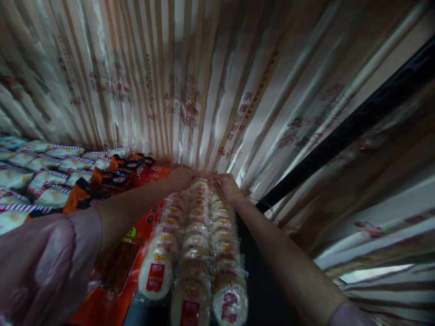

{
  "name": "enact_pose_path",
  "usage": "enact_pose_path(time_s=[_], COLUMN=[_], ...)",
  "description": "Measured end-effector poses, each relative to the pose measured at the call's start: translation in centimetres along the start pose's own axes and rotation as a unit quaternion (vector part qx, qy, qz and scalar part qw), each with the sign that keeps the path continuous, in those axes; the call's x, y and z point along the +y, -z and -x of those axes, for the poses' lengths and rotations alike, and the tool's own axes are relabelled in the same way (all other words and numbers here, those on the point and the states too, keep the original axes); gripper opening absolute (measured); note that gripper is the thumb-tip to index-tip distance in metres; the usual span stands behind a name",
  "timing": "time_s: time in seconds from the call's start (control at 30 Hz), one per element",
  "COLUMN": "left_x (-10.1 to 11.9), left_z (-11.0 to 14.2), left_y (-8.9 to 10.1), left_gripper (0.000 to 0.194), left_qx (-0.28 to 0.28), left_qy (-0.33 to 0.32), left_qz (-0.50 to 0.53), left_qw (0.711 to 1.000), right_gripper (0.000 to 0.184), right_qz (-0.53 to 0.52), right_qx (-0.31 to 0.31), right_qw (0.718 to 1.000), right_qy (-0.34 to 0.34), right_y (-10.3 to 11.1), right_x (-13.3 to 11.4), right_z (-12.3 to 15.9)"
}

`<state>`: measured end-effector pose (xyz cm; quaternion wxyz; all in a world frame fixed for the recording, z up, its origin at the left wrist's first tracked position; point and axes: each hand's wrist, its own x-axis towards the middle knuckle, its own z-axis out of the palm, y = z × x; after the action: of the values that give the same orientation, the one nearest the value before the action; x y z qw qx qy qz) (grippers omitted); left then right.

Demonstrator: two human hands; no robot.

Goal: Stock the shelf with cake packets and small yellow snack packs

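Note:
Three rows of round rice crackers [195, 240] in clear wrappers with red and yellow labels run away from me, overlapping one another. Both arms reach along the sides of these rows to their far end, by the curtain. My left hand [181, 178] is at the far left of the rows; its fingers are dim and partly hidden. At the far right, my right hand [226, 184] has its fingers curled in against the last wrapped crackers. What it grips there, if anything, is too small and dark to make out.
Orange-red snack bags [136, 253] lie left of the crackers, some with black tops. Farther left are several white packets [54, 194] with striped edges. A pleated printed curtain [190, 81] hangs behind, and a dark slanting pole [340, 140] crosses the right side.

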<state>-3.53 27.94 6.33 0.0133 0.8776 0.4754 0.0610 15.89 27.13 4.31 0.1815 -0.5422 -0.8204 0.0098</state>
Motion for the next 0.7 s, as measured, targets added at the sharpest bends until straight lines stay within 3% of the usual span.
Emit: enact_pose_path(time_s=[0.13,0.37,0.53,0.7], left_x=[-0.2,-1.1,-1.3,-1.1], left_z=[-1.9,-3.8,-4.1,-4.3], left_y=[-2.3,-5.5,-5.5,-4.9], left_gripper=[0.024,0.023,0.022,0.02], left_qx=[0.048,0.043,0.043,0.034], left_qy=[0.003,0.025,0.007,0.031], left_qz=[0.008,0.034,0.043,0.043], left_qw=[0.999,0.998,0.998,0.998], right_gripper=[0.027,0.03,0.028,0.026], right_qz=[0.059,0.131,0.122,0.11], right_qx=[-0.039,-0.114,-0.132,-0.105], right_qw=[0.997,0.984,0.982,0.985], right_qy=[0.005,-0.041,-0.06,-0.087], right_y=[-0.4,-1.4,-1.8,-1.5], right_x=[0.3,0.9,1.0,0.4], right_z=[-1.0,-2.2,-2.6,-2.8])
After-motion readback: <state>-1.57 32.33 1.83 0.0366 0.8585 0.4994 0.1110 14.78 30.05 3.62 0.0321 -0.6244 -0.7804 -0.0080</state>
